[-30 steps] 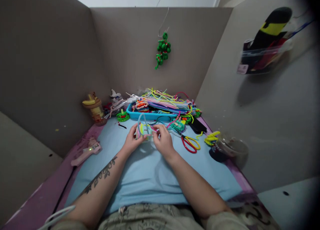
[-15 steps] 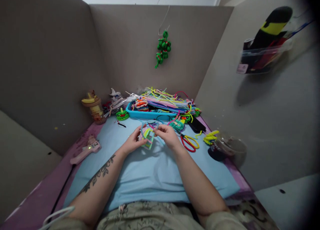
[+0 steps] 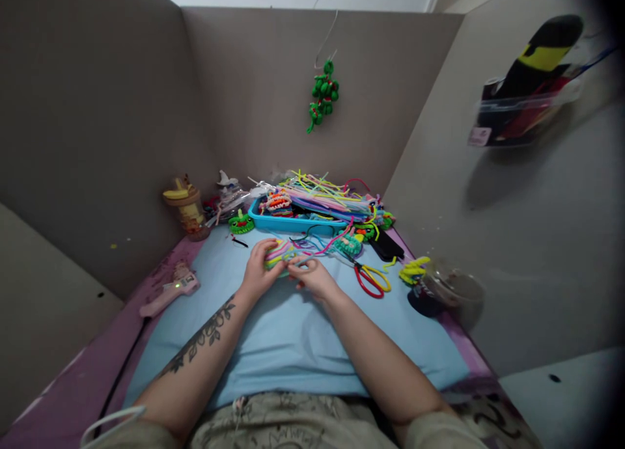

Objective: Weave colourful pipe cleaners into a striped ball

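Pastel-striped fuzzy piece [image 3: 276, 251] lies in the left hand [image 3: 257, 271], over the blue cloth [image 3: 288, 338] on the counter [image 3: 81, 384]. We record the left fingers curled round its left side, grasping it, with the thumb along the near edge. Right hand [image 3: 316, 280]: fingers pinched together on a pale blue strand [image 3: 306, 261] just beside the piece's right end; whether they also touch the piece, we cannot tell. We note scissors [image 3: 371, 281] near, to the right of that hand, and a blue tray [image 3: 293, 224] beyond both hands.
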The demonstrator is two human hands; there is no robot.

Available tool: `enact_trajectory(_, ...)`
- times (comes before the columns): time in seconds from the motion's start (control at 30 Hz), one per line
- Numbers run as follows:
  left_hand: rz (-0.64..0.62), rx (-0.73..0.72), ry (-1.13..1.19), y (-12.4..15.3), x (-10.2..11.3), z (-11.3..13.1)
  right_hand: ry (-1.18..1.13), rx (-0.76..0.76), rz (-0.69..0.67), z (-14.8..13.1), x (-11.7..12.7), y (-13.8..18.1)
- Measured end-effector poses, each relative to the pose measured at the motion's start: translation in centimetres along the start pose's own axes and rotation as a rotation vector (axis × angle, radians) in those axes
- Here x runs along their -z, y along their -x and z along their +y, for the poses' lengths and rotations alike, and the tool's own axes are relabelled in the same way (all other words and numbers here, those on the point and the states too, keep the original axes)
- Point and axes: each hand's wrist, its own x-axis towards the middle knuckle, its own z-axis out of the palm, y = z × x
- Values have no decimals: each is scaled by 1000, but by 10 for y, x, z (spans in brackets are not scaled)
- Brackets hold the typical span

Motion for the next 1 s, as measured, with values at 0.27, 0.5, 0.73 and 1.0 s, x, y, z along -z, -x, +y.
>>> enact_trajectory(0.27,46,-8,-34,2,-1,0,-254,48,127,6,-5,-11)
enact_trajectory(0.5,36,409,4,5,-12,-14,-285,144,202,12,-3,-20)
enact_trajectory(0.73,57,371,9,3,-8,-3,-175,174,54,18,-3,-22)
enact_trajectory(1.0,94,208,-135,5,-2,6,-259,70,-72,3,-3,-12)
